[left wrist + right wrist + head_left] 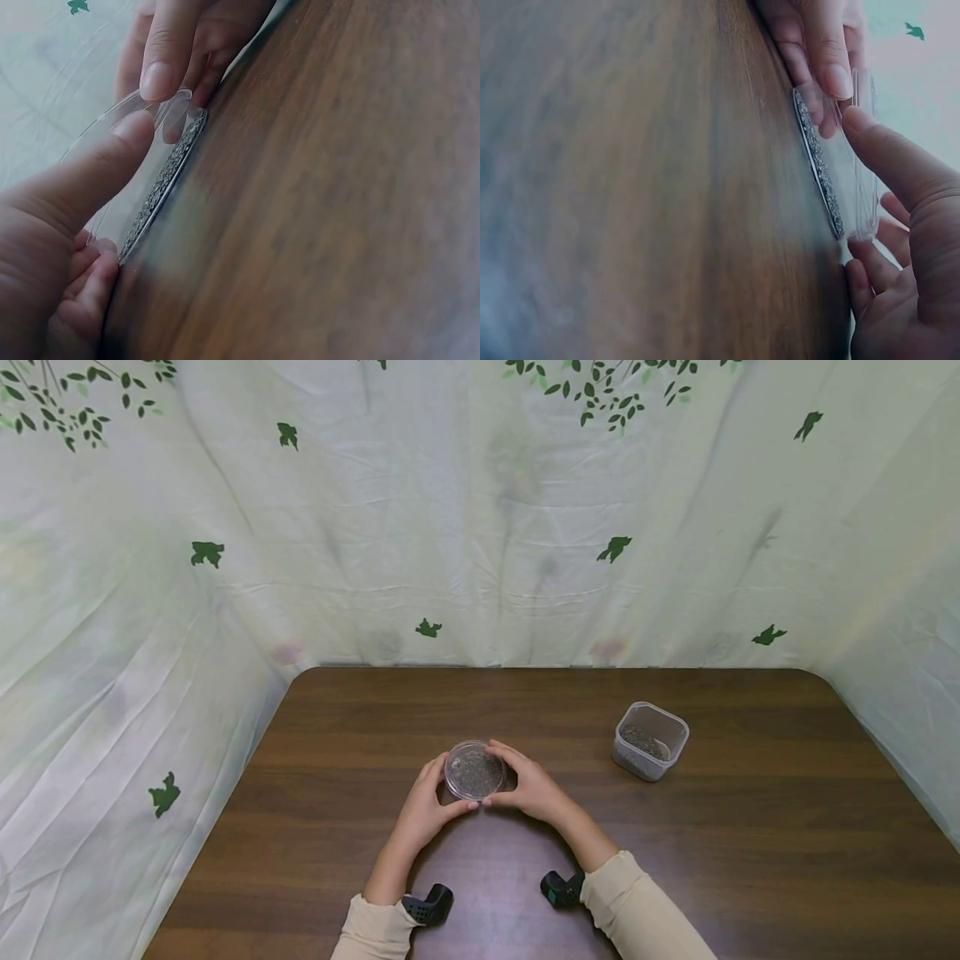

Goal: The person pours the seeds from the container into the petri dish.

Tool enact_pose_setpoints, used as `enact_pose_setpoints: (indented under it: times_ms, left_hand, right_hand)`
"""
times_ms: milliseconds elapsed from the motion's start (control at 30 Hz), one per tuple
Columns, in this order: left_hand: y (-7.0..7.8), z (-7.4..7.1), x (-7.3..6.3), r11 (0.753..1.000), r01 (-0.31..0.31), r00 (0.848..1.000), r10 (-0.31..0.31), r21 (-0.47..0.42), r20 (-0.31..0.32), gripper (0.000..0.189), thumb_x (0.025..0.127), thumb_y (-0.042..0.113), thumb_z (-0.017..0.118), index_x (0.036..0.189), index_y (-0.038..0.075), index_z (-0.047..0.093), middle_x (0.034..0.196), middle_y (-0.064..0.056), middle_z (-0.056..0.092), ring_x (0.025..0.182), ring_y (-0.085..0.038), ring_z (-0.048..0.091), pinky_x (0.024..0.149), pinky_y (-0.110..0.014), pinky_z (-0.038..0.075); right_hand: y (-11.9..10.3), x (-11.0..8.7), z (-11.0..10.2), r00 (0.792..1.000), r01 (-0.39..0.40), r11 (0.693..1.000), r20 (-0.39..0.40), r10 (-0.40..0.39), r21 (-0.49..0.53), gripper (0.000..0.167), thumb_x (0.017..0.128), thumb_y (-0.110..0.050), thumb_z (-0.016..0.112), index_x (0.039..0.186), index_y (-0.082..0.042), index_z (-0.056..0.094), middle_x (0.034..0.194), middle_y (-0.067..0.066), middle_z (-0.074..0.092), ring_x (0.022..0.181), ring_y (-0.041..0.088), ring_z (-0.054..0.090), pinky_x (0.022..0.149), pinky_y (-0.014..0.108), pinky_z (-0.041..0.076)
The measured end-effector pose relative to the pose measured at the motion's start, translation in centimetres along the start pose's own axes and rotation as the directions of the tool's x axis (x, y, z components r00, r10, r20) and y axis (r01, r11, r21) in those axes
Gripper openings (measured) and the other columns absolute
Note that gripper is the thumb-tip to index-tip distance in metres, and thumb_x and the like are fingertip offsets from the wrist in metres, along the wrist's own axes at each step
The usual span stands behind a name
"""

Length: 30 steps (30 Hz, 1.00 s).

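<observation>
A clear round plastic jar (475,774) stands on the table with a layer of grey granules (820,161) in its bottom. Its transparent lid (865,187) sits on top; whether it is fully seated I cannot tell. My left hand (424,810) grips the jar's left side near the rim, thumb toward the front. From the right side my right hand (534,789) holds the same rim, its thumb close to the left thumb. In the left wrist view, the left thumb (112,161) lies along the lid's edge, and the jar's base touches the table.
A clear rectangular tub (651,768) with grey granules and a pale piece inside stands to the right on the brown wooden table (750,827). White cloth (465,527) with leaf and bird prints hangs behind the table and at both sides. Each wrist wears a black device (429,906).
</observation>
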State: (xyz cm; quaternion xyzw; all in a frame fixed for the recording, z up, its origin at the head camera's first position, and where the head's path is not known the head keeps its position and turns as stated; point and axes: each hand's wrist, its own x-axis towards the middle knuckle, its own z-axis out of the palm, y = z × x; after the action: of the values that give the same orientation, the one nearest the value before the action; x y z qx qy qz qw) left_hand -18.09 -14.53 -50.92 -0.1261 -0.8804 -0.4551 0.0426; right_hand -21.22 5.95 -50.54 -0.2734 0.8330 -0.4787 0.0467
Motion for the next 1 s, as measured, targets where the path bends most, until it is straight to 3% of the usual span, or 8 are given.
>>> enact_pose_setpoints:
  times_ms: [300,767,1000]
  left_hand:
    - [-0.29,-0.17,-0.01,0.996,0.05,0.999,-0.048,-0.073,0.022,0.091,0.067,0.026,0.079,0.136,-0.005,0.029,0.132,-0.023,0.035,0.114,-0.034,0.045,0.094,-0.04,0.036]
    - [-0.32,-0.18,-0.01,0.999,0.032,0.999,-0.031,-0.038,0.031,0.092,0.067,0.019,0.08,0.137,-0.006,0.026,0.132,-0.026,0.034,0.115,-0.036,0.044,0.094,-0.04,0.036]
    - [-0.34,-0.3,-0.05,0.998,0.021,0.999,-0.02,-0.053,0.032,0.095,0.066,0.021,0.08,0.137,-0.007,0.024,0.135,-0.025,0.032,0.116,-0.035,0.043,0.095,-0.039,0.035]
  right_hand:
    - [0.16,0.07,0.35,1.0,-0.01,1.0,-0.017,0.01,-0.004,0.074,0.068,-0.023,0.079,0.13,-0.004,0.043,0.14,0.01,0.035,0.127,0.021,0.03,0.101,0.037,0.026]
    - [-0.26,0.1,0.39,1.0,-0.018,0.999,-0.021,0.017,-0.032,0.077,0.068,-0.023,0.079,0.131,-0.001,0.04,0.135,0.015,0.038,0.124,0.025,0.034,0.101,0.038,0.027]
    - [-0.42,-0.02,0.19,0.999,-0.038,0.999,0.017,0.039,-0.03,0.081,0.072,-0.029,0.076,0.137,-0.004,0.034,0.141,0.015,0.029,0.129,0.026,0.027,0.101,0.042,0.025]
